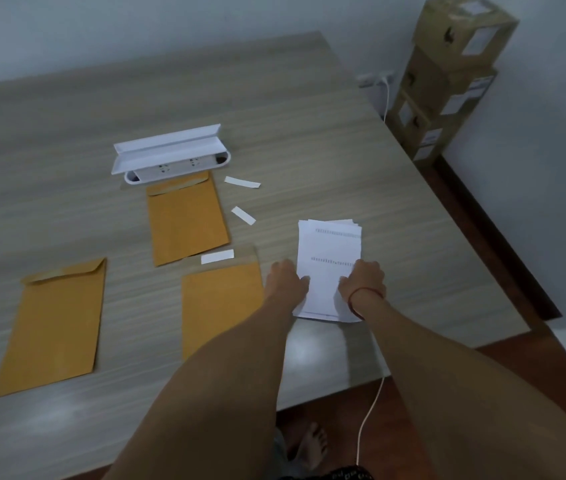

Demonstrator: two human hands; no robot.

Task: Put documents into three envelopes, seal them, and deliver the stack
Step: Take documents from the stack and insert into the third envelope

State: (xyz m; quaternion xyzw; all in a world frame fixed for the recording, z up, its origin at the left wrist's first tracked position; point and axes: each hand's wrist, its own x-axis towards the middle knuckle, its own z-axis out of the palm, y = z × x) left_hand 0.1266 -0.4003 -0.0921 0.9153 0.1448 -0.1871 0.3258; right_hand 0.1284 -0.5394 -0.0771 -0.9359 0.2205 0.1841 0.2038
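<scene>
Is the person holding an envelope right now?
No, the left hand and right hand both touch the white paper stack.

Both forearms reach fwd from the bottom of view, bare, approx. parallel, converging slightly. Left grip [286,277] is knuckles-up, fingers curled at the L edge of the documents [330,244]. Right grip [364,280] sits likewise, fingers curled onto their R side (red thread [361,293] round that wrist).

A power strip [170,168] lies on the table [67,133], cardboard boxes [447,81] stacked beside.
</scene>
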